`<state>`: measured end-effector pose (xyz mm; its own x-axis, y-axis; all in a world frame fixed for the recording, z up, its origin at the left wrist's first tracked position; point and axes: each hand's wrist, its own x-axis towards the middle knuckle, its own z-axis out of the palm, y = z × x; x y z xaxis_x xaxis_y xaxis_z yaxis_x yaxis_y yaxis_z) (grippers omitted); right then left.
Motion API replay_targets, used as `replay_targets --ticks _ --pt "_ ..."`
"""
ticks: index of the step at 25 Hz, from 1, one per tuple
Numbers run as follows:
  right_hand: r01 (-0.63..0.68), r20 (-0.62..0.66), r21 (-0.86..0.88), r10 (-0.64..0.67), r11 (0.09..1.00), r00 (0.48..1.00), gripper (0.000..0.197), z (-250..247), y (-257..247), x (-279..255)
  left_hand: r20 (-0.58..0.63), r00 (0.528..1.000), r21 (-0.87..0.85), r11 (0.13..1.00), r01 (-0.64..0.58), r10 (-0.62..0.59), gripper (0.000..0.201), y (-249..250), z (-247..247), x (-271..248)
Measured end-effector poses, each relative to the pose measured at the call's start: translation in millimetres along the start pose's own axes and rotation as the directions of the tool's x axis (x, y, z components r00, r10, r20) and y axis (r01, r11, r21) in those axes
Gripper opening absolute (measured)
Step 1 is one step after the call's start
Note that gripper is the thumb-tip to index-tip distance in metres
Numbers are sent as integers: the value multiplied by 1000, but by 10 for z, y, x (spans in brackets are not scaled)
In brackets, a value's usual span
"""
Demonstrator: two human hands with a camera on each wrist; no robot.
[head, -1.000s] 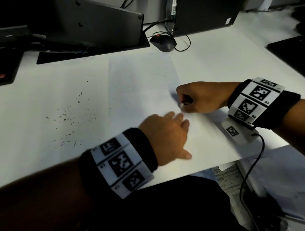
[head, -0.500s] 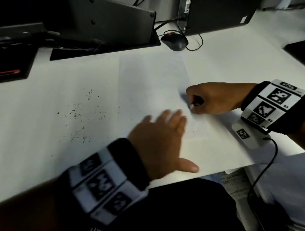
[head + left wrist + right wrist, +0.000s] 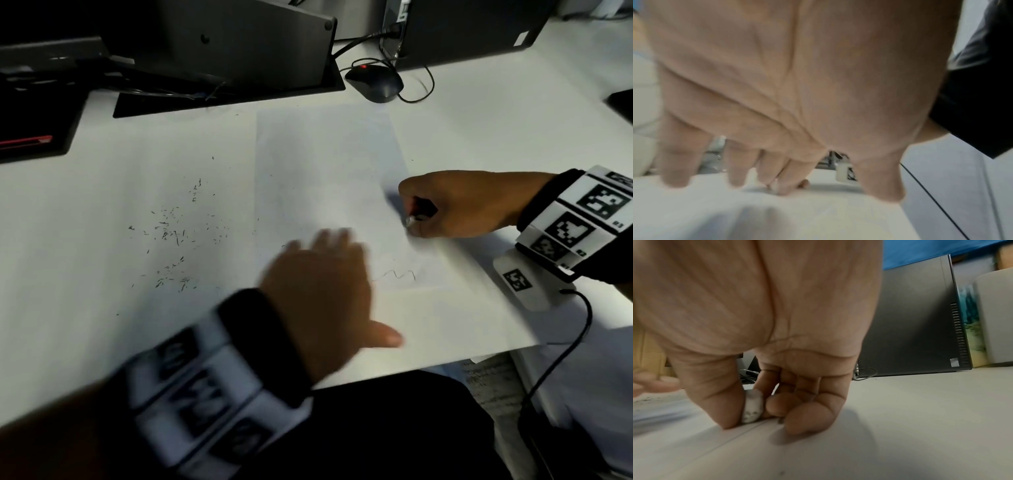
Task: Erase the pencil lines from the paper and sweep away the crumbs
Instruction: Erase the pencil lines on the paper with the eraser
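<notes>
A white sheet of paper (image 3: 329, 164) lies on the white desk. A short pencil squiggle (image 3: 399, 274) shows near its lower right part. My left hand (image 3: 322, 284) lies flat and blurred over the sheet's lower middle, fingers straight and spread (image 3: 737, 170). My right hand (image 3: 459, 209) rests at the paper's right edge, thumb and fingers pinching a small grey-white eraser (image 3: 752, 407), whose tip touches the paper (image 3: 694, 451). Dark eraser crumbs (image 3: 171, 236) lie scattered on the desk left of the sheet.
A black mouse (image 3: 375, 82) with its cable sits behind the paper. A monitor base (image 3: 222, 92) and a dark computer case (image 3: 462, 31) stand at the back. A dark pad (image 3: 34, 126) lies far left. A black cable (image 3: 561, 349) hangs off the desk's front right.
My left hand has slid leftward across the paper, uncovering the pencil squiggle. The right hand has stayed at the paper's right edge with the eraser.
</notes>
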<state>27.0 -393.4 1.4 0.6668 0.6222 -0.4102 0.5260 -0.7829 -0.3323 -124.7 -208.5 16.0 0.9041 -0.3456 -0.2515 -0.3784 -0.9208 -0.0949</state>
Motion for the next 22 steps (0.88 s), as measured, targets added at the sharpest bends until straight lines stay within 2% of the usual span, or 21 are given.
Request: replay_targets --ticks 2,4,6,7,9,10,11,12,13,14,15,16,18,19,21,22 --pt "5 8 21 -5 1000 1000 20 -1 2 -15 242 965 -158 985 -66 103 107 377 34 298" --pt "5 9 19 -5 1000 1000 20 6 -5 -17 298 950 -154 987 -52 97 119 471 44 354" --pt "-10 6 4 10 1000 1000 20 -5 -12 -18 353 936 -106 994 34 6 129 254 190 103" --pt "-16 10 1 16 1000 1000 19 -10 -14 -20 425 903 -73 992 106 -65 132 88 214 -90" --pt "-18 30 -3 18 1000 999 20 -9 -9 -19 561 793 67 968 243 -238 136 -257 206 -438" --pt "-19 34 -4 19 1000 999 21 -15 -4 -17 590 747 148 951 271 -305 140 -407 185 -557" --pt "-23 36 -2 23 1000 999 21 -20 -4 -23 579 739 196 938 285 -345 143 -506 125 -607" --pt "-28 38 2 28 1000 999 20 -23 -10 -22 499 797 204 940 275 -341 140 -569 79 -599" --pt "-31 38 8 30 1000 999 20 -20 -20 -16 365 882 178 952 250 -299 131 -607 77 -545" --pt "-35 37 13 35 999 999 20 -16 -27 -15 234 943 107 971 216 -235 119 -595 93 -458" --pt "-41 33 18 40 999 999 20 -13 -32 -21 200 967 18 987 159 -159 107 -543 105 -336" --pt "-48 30 22 47 999 998 20 -14 -34 -31 219 974 -76 994 82 -64 99 -457 110 -211" --pt "-53 30 22 53 998 998 20 -11 -34 -26 327 944 -107 994 0 35 105 -352 167 -76" --pt "-56 32 16 56 998 998 20 -6 -36 -19 384 923 -70 997 33 -4 113 -370 180 -104" --pt "-62 31 7 61 998 998 20 -10 -37 -9 511 835 77 979 191 -203 127 -539 217 -298" --pt "-67 31 9 66 998 997 19 -10 -33 -13 555 776 186 954 234 -299 124 -587 152 -411"
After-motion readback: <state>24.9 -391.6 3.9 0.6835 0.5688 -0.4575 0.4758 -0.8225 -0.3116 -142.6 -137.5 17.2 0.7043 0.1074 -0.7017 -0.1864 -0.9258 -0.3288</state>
